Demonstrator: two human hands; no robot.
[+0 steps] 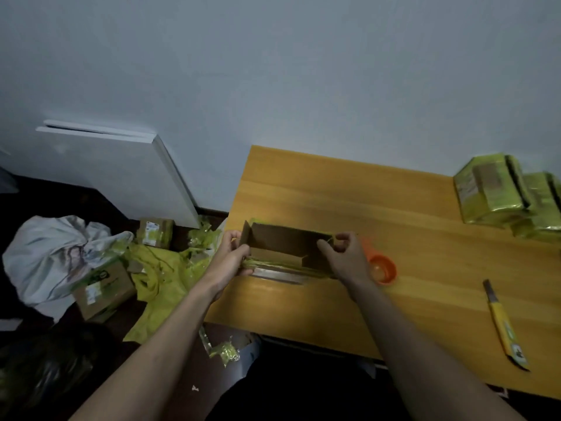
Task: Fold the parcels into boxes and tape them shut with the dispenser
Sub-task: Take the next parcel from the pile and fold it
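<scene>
Brown cardboard, edged with yellow-green tape, forms the open box (282, 250) at the near left corner of the wooden table (394, 232). Its flaps stand up and the inside is dark. The left hand (232, 256) grips the box's left end, thumb and fingers curled round the upright end flap. The right hand (344, 253) holds the right end, its fingers bent and pinching the flap edge there. Both forearms reach in from the bottom of the view.

Just behind the right hand, and partly hidden by it, lies the orange tape dispenser (384, 268) on the table. Further right, near the front edge, rests a yellow-handled knife (504, 326) with its blade pointing away from the person. At the far right corner of the table is a stack of taped boxes (510, 196), wrapped in yellow-green tape.

On the dark floor to the left of the table lie two more cardboard boxes (103, 287), a crumpled white bag (51, 253), yellow cloth (158, 278) and scraps of tape (223, 349). A white panel (121, 174) leans against the pale wall (273, 71).
</scene>
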